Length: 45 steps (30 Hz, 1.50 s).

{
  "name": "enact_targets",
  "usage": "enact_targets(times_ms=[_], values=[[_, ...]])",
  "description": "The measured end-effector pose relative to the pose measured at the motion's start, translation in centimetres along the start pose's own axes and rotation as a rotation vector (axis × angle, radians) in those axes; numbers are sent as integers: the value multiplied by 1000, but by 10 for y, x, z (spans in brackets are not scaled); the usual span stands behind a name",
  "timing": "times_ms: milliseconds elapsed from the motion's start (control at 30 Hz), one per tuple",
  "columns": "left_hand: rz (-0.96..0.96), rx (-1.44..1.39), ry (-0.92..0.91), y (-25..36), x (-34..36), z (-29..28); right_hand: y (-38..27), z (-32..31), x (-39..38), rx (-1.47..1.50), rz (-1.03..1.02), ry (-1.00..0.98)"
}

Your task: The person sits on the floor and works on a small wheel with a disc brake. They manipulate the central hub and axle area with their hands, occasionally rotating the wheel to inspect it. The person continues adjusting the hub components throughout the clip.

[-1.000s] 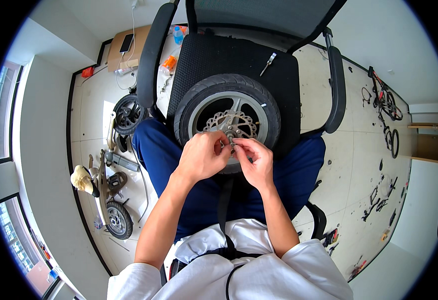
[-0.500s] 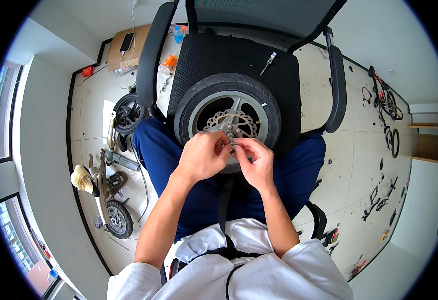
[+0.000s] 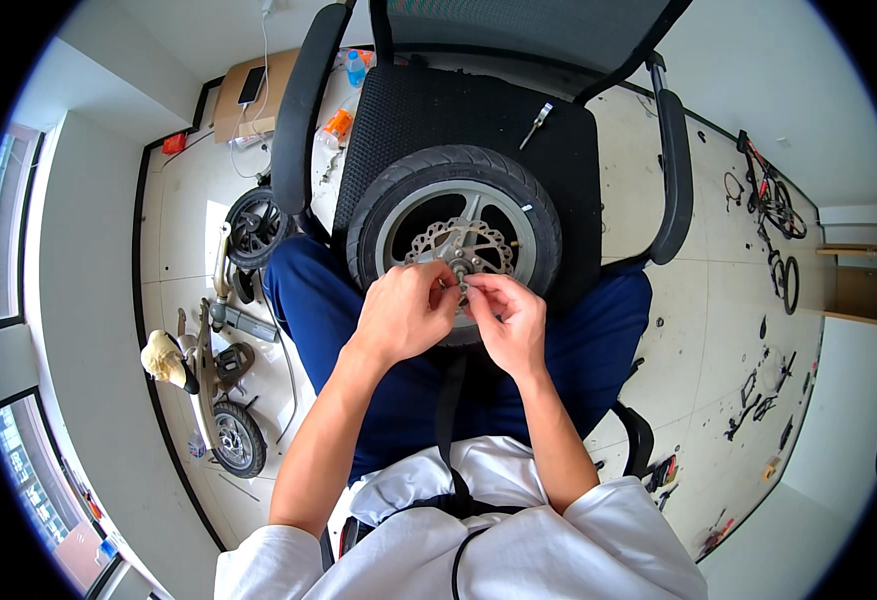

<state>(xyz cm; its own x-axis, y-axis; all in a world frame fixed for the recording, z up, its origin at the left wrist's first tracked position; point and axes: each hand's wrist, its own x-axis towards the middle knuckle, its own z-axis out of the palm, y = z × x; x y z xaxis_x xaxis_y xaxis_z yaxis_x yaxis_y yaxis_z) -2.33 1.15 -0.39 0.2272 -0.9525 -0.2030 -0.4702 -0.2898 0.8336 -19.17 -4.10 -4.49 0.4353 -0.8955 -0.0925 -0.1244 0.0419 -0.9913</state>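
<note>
A wheel with a black tyre (image 3: 455, 164) and grey spoked rim lies over my lap at the chair's front, a silver brake disc (image 3: 489, 242) on top. My left hand (image 3: 407, 312) is closed with fingertips at the axle in the centre. My right hand (image 3: 509, 322) pinches at the same spot from the right, its fingertips nearly meeting the left ones; whatever small piece they hold is mostly hidden. A small tool with a metal shaft (image 3: 535, 126) lies on the black seat (image 3: 574, 170) beyond the wheel.
A dismantled scooter (image 3: 199, 360) and another wheel (image 3: 255, 225) lie on the floor at left. Behind them are cardboard (image 3: 231, 95) with a phone (image 3: 253, 84) and bottles (image 3: 356, 68). A bicycle (image 3: 771, 190) and scattered parts (image 3: 759, 405) are at right. Chair armrests (image 3: 673, 175) flank the seat.
</note>
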Motion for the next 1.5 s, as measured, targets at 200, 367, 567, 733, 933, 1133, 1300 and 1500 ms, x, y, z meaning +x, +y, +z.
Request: enact_targets(times_ms=[200,367,567,733,933,1133,1300,1500], values=[[14,1,18,-2,0,3,-4,-3,2,129,82,-97],[27,1,17,-1,0,2,0,-8,5,136,-30,-174],[44,5,2,-3,1,1,-5,-6,4,48,-50,-151],[57,24,-11,-1,1,-2,-10,-4,3,-1,-80,-134],[25,-4,-74,-1,3,-6,-8,-4,3,37,-55,-125],[-20,-93,-144,-1,1,-12,-18,-4,0,-16,-76,-119],[-13,-52,-118,0,2,-11,-11,-3,2,18,-33,-102],[30,-23,-76,-1,2,-7,-10,-3,3,35,-25,-92]])
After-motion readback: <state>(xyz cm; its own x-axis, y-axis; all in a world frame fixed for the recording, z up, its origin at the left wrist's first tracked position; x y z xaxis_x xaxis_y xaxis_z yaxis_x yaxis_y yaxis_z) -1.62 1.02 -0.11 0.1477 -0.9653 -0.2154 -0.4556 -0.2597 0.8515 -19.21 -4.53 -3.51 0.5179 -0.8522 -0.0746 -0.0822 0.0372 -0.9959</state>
